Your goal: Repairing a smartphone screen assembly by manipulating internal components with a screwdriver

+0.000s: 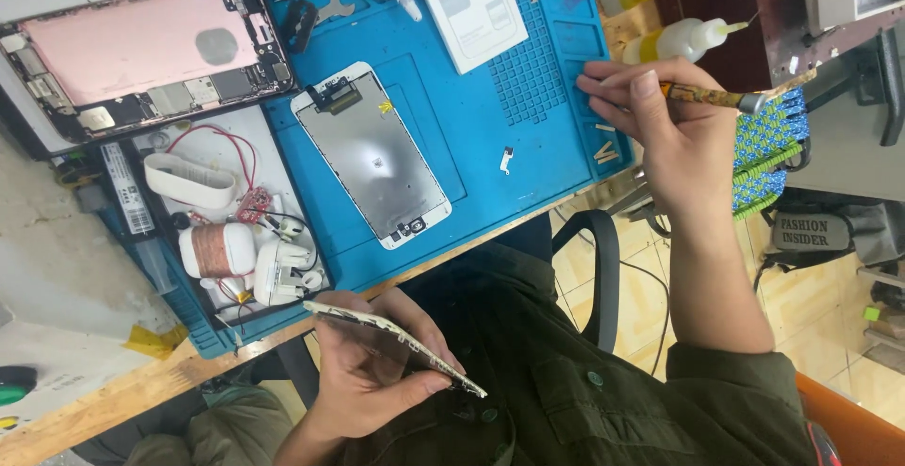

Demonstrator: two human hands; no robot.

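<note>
A thin phone screen panel point(396, 339) is held edge-on in the left hand point(363, 381), low in the view, close to the body and clear of the surface; the grip is pressed together on it, thumb along one face and fingers behind the other. A small brush with a mottled handle and metal ferrule point(716, 98) is pinched between thumb and fingertips of the right hand point(660, 117), which rests at the right edge of the blue repair mat point(471, 127).

On the mat, a second display assembly point(372, 155) lies with its metal back plate up, a small white part point(506, 159) just to its right. A pink phone housing point(141, 56), opened with its boards exposed, lies at the upper left. Below it, a white tray point(269, 160) carries opened earbud parts and red wires. A squeeze bottle with a thin nozzle point(683, 40) stands beyond the brush hand.

For brushing to be done well, the panel would best be supported along its long edges, so that no bending load is put on the glass. The bristles should be drawn lightly along the frame edge and away from the body, so that loosened debris is carried off the panel. The flex cables should be kept free of the ferrule.
</note>
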